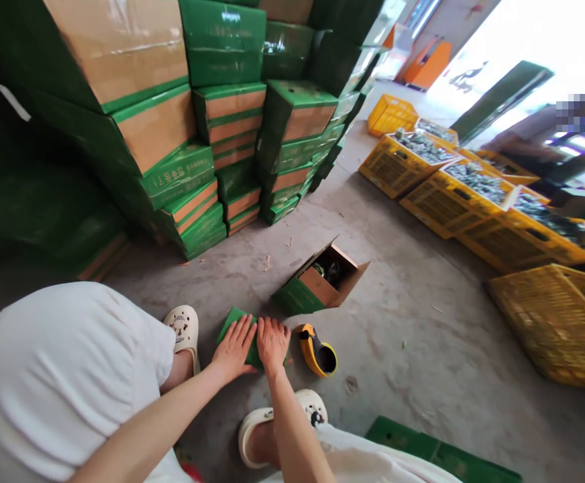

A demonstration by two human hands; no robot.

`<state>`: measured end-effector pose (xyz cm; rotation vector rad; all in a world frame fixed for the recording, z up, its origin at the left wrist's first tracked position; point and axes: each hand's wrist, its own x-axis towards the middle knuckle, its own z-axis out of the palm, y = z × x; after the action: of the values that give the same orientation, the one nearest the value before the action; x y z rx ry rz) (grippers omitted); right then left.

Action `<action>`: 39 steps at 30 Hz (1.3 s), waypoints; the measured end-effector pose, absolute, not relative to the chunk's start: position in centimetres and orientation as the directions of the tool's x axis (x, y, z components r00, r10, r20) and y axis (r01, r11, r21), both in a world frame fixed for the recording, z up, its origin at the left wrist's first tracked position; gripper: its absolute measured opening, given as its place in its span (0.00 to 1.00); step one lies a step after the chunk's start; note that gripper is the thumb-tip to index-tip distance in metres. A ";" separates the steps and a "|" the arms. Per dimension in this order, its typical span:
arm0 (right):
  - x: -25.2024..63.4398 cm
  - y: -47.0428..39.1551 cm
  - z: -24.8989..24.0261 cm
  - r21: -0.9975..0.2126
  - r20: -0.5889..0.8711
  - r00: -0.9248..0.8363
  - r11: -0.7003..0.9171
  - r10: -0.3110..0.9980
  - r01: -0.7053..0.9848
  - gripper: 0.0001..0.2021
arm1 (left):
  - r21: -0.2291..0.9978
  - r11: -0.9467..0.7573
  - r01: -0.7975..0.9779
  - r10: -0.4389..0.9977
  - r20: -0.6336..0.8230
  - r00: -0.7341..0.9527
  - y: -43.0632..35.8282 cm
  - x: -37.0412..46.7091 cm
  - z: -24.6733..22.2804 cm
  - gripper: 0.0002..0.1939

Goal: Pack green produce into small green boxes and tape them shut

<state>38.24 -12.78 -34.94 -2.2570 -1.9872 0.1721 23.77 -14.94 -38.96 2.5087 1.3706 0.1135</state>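
My left hand lies flat on a small green cardboard box, its fingers stretched forward. Beside it, my right hand presses palm-down on the same box, near its right side. The hands cover much of the box top between my feet. Just right of my right hand, a yellow and black tape dispenser rests on the floor, touched by neither hand. Beyond the hands stands a green carton with raised brown flaps; dark items inside it are too shadowed to name.
Tall stacks of green and brown cartons rise ahead and left. Yellow crates filled with small greyish-green items stand at right, near another person. A brownish-yellow basket lies closer. Flat green cardboard is near my right leg.
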 end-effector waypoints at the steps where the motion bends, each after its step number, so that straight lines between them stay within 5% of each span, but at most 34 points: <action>1: 38.7 -12.7 -35.1 -0.208 -0.016 0.108 -0.109 0.994 0.972 0.21 | 0.268 -0.519 0.812 0.833 -0.056 0.551 -15.1 24.0 -39.2 0.65; 3: 40.3 -12.3 -35.5 -0.324 -0.056 0.150 -0.160 0.987 0.932 0.19 | 0.247 -0.531 0.811 0.830 -0.042 0.556 -15.3 24.4 -39.6 0.65; 6: 44.6 -12.1 -36.0 -0.444 -0.121 0.530 -0.523 0.839 0.727 0.22 | 0.244 -0.538 0.807 0.825 -0.046 0.564 -15.3 24.4 -39.7 0.65; 10: 50.7 -13.7 -36.8 -0.326 -0.200 0.827 -0.831 0.526 0.450 0.28 | 0.288 -0.531 0.797 0.816 -0.077 0.572 -15.4 24.0 -39.4 0.64; 16: 53.7 -16.1 -38.4 -0.191 -0.285 0.906 -0.944 0.314 0.267 0.27 | 0.296 -0.528 0.796 0.813 -0.094 0.574 -15.8 23.9 -39.3 0.61; 27: 51.4 -16.5 -39.2 -0.073 -0.476 0.714 -0.833 0.512 0.548 0.19 | 0.277 -0.527 0.803 0.804 -0.142 0.577 -15.4 24.0 -38.7 0.61; 31: 51.2 -16.4 -36.4 -0.046 -0.519 0.654 -0.782 0.551 0.622 0.15 | 0.270 -0.530 0.804 0.806 -0.132 0.576 -15.3 24.2 -39.0 0.60; 39: 51.9 -15.4 -27.2 -0.113 -0.668 0.523 -0.766 0.530 0.633 0.27 | 0.304 -0.563 0.768 0.794 -0.057 0.605 -15.1 23.8 -39.6 0.61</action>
<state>51.91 -15.37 -27.18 -2.8645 -1.1011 1.1738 23.77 -15.14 -39.62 2.5364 1.2705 0.1239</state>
